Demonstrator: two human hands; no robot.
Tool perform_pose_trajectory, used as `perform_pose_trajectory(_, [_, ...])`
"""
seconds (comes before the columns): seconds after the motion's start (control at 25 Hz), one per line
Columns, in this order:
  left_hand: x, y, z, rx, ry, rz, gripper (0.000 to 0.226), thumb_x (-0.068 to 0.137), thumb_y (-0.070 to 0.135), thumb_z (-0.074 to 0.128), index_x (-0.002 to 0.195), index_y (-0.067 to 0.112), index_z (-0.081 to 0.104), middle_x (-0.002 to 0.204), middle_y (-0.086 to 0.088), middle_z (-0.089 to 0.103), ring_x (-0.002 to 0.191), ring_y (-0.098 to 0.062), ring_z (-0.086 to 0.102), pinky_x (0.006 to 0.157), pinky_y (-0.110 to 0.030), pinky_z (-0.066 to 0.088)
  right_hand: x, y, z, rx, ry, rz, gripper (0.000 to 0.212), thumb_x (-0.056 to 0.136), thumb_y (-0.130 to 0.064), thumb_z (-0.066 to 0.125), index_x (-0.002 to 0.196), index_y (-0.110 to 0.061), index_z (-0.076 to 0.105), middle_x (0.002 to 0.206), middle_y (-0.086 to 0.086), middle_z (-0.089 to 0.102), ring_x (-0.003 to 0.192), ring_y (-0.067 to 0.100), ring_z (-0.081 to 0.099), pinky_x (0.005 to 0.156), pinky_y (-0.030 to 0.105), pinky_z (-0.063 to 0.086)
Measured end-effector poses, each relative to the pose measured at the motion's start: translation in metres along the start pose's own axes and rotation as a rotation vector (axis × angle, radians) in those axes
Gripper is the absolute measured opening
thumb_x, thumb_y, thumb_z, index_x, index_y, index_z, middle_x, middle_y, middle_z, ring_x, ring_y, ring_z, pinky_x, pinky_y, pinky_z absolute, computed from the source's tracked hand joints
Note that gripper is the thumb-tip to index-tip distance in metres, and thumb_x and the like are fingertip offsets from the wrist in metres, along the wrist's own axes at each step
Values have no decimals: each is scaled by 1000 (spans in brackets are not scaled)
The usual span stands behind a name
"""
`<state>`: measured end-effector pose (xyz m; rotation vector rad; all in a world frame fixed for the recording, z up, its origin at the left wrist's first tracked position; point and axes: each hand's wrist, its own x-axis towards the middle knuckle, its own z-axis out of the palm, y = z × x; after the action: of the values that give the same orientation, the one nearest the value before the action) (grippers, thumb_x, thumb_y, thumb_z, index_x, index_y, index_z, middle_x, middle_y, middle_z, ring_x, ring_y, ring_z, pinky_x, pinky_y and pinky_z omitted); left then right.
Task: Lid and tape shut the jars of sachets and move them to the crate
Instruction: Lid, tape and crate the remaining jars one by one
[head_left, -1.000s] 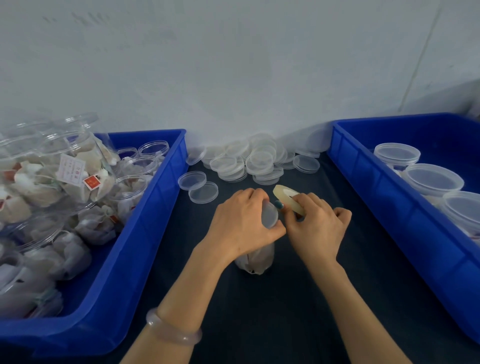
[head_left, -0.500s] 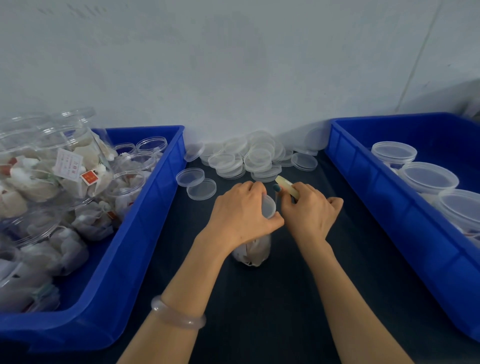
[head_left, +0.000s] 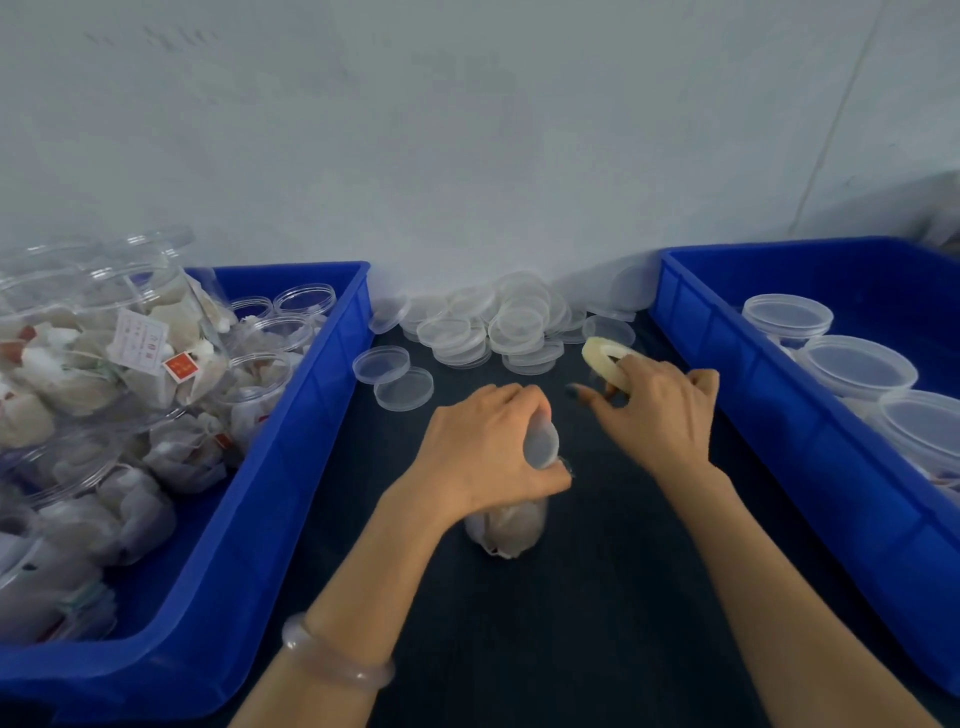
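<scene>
Noted clear jar (head_left: 537, 512) of pale sachets (head_left: 511, 530) at near centre; lid (head_left: 541, 444) on its top end, left hand (head_left: 483, 452) gripping jar there from above. Found tape (head_left: 602, 358), a pale yellowish roll, tilted, right of jar and farther off, held in right hand (head_left: 660, 415). Counted three lidded jars (head_left: 787, 317) in a row inside blue right crate (head_left: 769, 431). Logged open jars (head_left: 270, 332) stuffed with sachets, heaped in blue left crate (head_left: 291, 441). Saw loose lids (head_left: 498, 327) piled at far centre, between crates.

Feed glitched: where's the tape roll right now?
Head view, right of centre: the right hand holds the tape roll, between the pile of loose lids and the right blue crate.
</scene>
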<state>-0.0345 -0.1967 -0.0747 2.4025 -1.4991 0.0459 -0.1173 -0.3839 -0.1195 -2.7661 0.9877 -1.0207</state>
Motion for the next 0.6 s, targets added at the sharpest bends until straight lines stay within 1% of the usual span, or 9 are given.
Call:
perform_pose_trajectory(0.04, [2, 0, -1, -11, -20, -7, 44, 77, 58, 61, 112, 34, 49, 108, 19, 52, 103, -8, 49, 80, -34, 46, -11, -1, 1, -18, -29, -44, 46, 91, -66, 39, 71, -25, 49, 68, -11, 48, 65, 15, 46, 72, 35, 19])
perform_pose_trajectory(0.12, [2, 0, 0, -41, -60, -20, 42, 76, 57, 63, 109, 37, 50, 106, 19, 51, 104, -8, 48, 80, -34, 45, -31, -2, 7, -47, -110, -103, 39, 97, -49, 25, 75, -26, 48, 74, -10, 47, 74, 18, 50, 74, 36, 21])
perform_pose_trajectory(0.16, [3, 1, 1, -41, -78, -29, 40, 75, 56, 64, 107, 37, 50, 105, 19, 50, 103, -9, 47, 78, -34, 43, -39, -3, 9, -66, -134, -118, 38, 97, -43, 23, 76, -25, 48, 76, -9, 47, 77, 19, 51, 73, 37, 21])
perform_pose_trajectory(0.24, [5, 5, 3, -26, -76, -63, 35, 77, 56, 63, 101, 34, 49, 101, 17, 51, 100, -10, 47, 74, -33, 39, -56, -7, 13, -108, -147, -174, 37, 98, -38, 26, 77, -23, 53, 76, -6, 51, 77, 21, 52, 71, 36, 18])
perform_pose_trajectory(0.32, [8, 10, 8, -22, -21, -118, 29, 81, 54, 60, 96, 32, 50, 100, 16, 53, 98, -11, 49, 72, -33, 35, -69, -11, 17, -120, -133, -210, 33, 97, -36, 34, 79, -20, 57, 75, -4, 54, 73, 22, 52, 71, 37, 19])
perform_pose_trajectory(0.4, [11, 16, 10, -60, 41, -193, 19, 86, 50, 56, 89, 31, 54, 95, 14, 56, 94, -11, 54, 70, -32, 33, -75, -10, 19, -101, -156, -184, 27, 97, -36, 43, 81, -20, 57, 77, -4, 53, 75, 21, 52, 73, 37, 23])
perform_pose_trajectory(0.52, [17, 18, 11, -86, 31, -273, 14, 88, 44, 55, 80, 33, 54, 92, 14, 59, 89, -11, 57, 68, -31, 34, -82, -6, 24, -89, -271, -162, 27, 100, -43, 38, 93, -23, 54, 90, -7, 52, 90, 17, 50, 80, 36, 27])
perform_pose_trajectory(0.6, [19, 18, 11, -67, 28, -304, 11, 89, 43, 55, 84, 33, 56, 97, 13, 65, 93, -14, 61, 72, -32, 40, -84, -5, 24, -61, -320, -163, 28, 101, -47, 37, 100, -25, 53, 99, -9, 51, 97, 14, 49, 84, 34, 28])
